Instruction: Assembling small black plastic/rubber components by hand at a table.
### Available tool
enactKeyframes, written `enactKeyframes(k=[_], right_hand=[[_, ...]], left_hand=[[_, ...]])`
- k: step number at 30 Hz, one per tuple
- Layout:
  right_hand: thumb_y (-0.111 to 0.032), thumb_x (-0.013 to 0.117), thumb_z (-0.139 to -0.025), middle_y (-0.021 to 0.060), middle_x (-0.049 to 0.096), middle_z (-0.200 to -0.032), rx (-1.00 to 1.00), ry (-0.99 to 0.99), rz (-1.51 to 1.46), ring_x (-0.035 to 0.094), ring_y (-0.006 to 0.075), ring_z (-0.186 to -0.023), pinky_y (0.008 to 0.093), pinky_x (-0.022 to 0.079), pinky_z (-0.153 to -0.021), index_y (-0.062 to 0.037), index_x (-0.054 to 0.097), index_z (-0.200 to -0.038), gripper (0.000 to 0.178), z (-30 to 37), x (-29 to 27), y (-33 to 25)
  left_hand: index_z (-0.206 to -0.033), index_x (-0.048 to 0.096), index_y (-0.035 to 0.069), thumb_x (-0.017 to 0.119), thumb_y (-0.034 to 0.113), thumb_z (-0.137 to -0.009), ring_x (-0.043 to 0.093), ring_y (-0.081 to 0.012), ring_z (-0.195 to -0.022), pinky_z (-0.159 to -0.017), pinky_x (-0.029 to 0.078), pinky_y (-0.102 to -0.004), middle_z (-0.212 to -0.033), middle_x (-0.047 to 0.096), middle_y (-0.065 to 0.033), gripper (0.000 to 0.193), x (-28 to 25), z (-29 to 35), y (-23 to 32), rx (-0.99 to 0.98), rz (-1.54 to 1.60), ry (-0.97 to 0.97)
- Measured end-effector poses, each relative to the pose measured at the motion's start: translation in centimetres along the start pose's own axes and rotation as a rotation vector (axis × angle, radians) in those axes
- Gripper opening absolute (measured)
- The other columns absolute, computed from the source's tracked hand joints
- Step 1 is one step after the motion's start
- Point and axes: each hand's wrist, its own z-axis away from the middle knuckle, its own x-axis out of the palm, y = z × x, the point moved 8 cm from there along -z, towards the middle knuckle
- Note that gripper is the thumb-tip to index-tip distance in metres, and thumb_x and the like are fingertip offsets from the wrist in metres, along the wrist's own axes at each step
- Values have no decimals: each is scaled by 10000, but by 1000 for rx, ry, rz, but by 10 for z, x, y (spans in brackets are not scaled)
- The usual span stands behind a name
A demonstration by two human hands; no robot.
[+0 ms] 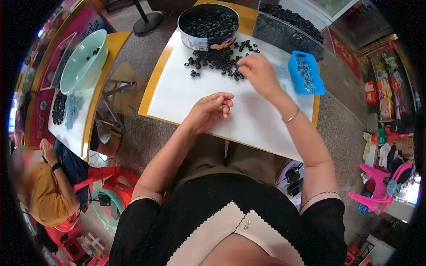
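Observation:
My left hand (210, 111) hovers over the near part of a white sheet (177, 97) on the table. Its fingers are curled with the thumb against them; whatever lies inside is hidden. At the right edge of a loose pile of small black ring-like pieces (213, 60) is my right hand (259, 73), thumb and fingertips drawn together. I cannot make out what its fingertips hold. Behind the pile stands a round tin (208, 43) full of similar black pieces. A blue tray (313, 86) of small shiny, clear-looking pieces lies to the right, with more clear pieces (282, 72) beside it.
A transparent bin (284, 33) of black pieces stands beyond the table. To the left, another table (116, 46) bears a pale green bowl (86, 66) and heaps of black and clear pieces. A person in a mustard top (49, 195) sits there. A pink stool (377, 188) stands far right.

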Motion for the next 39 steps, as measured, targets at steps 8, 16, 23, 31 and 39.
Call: enactKeyframes(k=[8,16,23,31,39], right_hand=[[-83,624,-733,73,561,-834,-184,-5,-64,511,259,-858,364,419,-775,-60,645,-866,137,-27,76,-39],[-100,618,-731,39,552,-848,-256,-70,117,496,240,-865,363,398,-796,-113,645,-825,98,-48,103,-45],[-80,624,-727,21,582,-838,-344,21,94,517,227,-867,357,397,-792,-90,645,-814,90,-31,88,-39],[-17,626,-758,63,589,-876,251,84,-498,551,172,-816,289,450,-732,-32,634,-879,123,38,8,-34],[-3,604,-749,77,589,-859,381,248,-570,527,236,-850,321,451,-749,-42,629,-863,122,89,-9,-30]], left_hand=[[-1156,493,-43,465,183,-951,569,-130,-751,-702,490,-261,-947,585,-85,307,-3,-1,-2,21,7,6],[-1154,496,-42,453,175,-956,570,-124,-745,-688,493,-259,-939,590,-78,297,-2,2,-2,31,16,-10],[-1163,499,-36,463,173,-951,559,-121,-739,-688,483,-250,-943,585,-79,300,1,0,-6,27,18,-23],[-1177,495,-38,491,156,-938,560,-127,-739,-670,499,-268,-933,591,-92,308,-1,-2,15,249,4,358],[-1164,534,-44,532,76,-908,594,-140,-806,-713,517,-258,-1027,606,-124,282,0,-17,1,245,-61,263]])
